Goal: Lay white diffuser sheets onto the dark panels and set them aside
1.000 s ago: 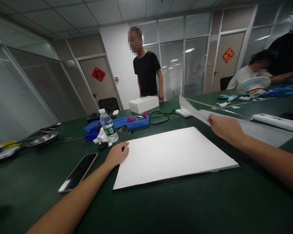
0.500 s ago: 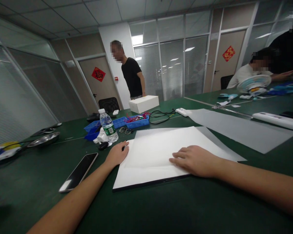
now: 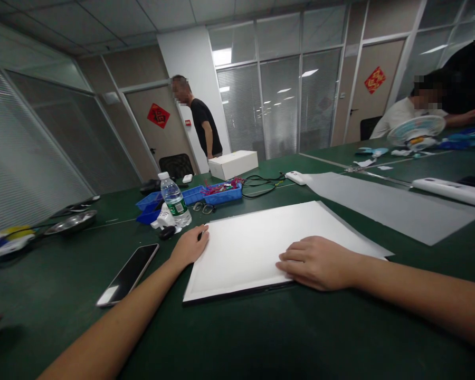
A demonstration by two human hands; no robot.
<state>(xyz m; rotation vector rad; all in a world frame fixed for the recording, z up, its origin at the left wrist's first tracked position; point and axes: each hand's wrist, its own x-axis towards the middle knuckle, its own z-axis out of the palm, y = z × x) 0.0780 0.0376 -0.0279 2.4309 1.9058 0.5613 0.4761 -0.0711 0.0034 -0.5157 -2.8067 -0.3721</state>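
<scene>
A white board (image 3: 253, 243) with a dark edge lies flat on the green table (image 3: 261, 338), and a thin translucent sheet covers it. My right hand (image 3: 319, 261) lies flat on the sheet near the board's front right, fingers stretched out. At the board's far left corner rests my left hand (image 3: 188, 247), its fingers curled, with a small dark tip showing between them.
A phone (image 3: 129, 274) lies left of the board. Behind it stand a water bottle (image 3: 174, 200), blue trays (image 3: 217, 194), cables and a white box (image 3: 233, 163). A second grey sheet (image 3: 388, 206) lies to the right. One person (image 3: 206, 126) stands at the back; others sit far right.
My right hand came from the far right, where it held a lifted sheet, onto the board. The translucent sheet now lies squared on the board. The standing person walked left.
</scene>
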